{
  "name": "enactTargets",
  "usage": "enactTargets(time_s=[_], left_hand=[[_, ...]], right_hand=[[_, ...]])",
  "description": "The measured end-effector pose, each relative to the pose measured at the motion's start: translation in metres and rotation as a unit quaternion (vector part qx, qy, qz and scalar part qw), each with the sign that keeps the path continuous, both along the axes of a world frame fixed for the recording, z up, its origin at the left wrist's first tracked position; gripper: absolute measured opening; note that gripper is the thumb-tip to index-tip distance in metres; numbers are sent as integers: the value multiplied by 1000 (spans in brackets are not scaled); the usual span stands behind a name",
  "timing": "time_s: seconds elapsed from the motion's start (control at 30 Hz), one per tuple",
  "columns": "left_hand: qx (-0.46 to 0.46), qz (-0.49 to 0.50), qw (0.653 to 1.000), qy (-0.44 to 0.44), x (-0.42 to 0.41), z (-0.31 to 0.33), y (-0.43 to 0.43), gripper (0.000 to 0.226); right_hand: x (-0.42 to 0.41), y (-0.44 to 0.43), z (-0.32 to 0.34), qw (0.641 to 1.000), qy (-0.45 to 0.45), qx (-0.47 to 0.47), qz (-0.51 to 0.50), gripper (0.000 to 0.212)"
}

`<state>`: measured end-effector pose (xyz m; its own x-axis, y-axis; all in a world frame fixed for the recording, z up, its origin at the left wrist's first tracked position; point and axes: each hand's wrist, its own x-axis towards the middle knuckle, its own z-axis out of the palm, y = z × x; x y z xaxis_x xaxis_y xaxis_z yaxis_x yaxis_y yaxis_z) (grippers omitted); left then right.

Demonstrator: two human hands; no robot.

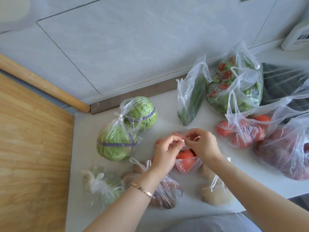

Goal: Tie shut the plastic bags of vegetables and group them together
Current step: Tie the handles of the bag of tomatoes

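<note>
A clear bag of red tomatoes (184, 159) lies at the centre of the white counter (160, 108). My left hand (165, 152) and my right hand (203, 144) meet above it, each pinching a handle of that bag. Left of them is a knotted bag with two green cabbages (124, 129). Near the front edge lie a knotted bag of pale greens (100, 185), a knotted bag of brownish produce (164, 191) under my left wrist, and a knotted bag of potatoes (215, 191).
Unknotted bags stand at the right: cucumbers (190, 96), printed bag of green vegetables (234, 84), tomatoes (242, 131), dark red produce (287, 156). A wooden board (31, 148) and rolling pin (41, 82) fill the left. A white bottle (296, 37) stands far right.
</note>
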<state>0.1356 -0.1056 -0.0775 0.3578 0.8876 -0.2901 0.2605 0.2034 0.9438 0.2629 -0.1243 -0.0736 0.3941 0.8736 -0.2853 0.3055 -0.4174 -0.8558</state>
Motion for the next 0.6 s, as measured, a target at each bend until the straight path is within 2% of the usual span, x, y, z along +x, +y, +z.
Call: enactTargets(time_s=[0.07, 0.13, 0.2, 0.27, 0.33, 0.47, 0.6], left_hand=[[12, 8, 1000, 17, -2, -1, 3, 18], [16, 31, 999, 26, -2, 1, 8, 20], [12, 50, 998, 37, -2, 2, 11, 20], [3, 52, 997, 56, -3, -1, 14, 17], [-21, 48, 997, 49, -2, -4, 13, 13], [-69, 52, 996, 9, -1, -4, 13, 18], [-210, 38, 972, -98, -4, 4, 22, 33]], right_hand=[[2, 1, 3, 997, -21, -3, 79, 6], [3, -1, 4, 987, -4, -1, 162, 16], [6, -7, 5, 978, 81, -10, 191, 25], [8, -13, 4, 965, 203, 4, 166, 32], [9, -16, 1, 955, 259, 34, 138, 40], [5, -19, -2, 978, 186, 64, 74, 33], [9, -11, -3, 991, 8, 84, 102, 12]])
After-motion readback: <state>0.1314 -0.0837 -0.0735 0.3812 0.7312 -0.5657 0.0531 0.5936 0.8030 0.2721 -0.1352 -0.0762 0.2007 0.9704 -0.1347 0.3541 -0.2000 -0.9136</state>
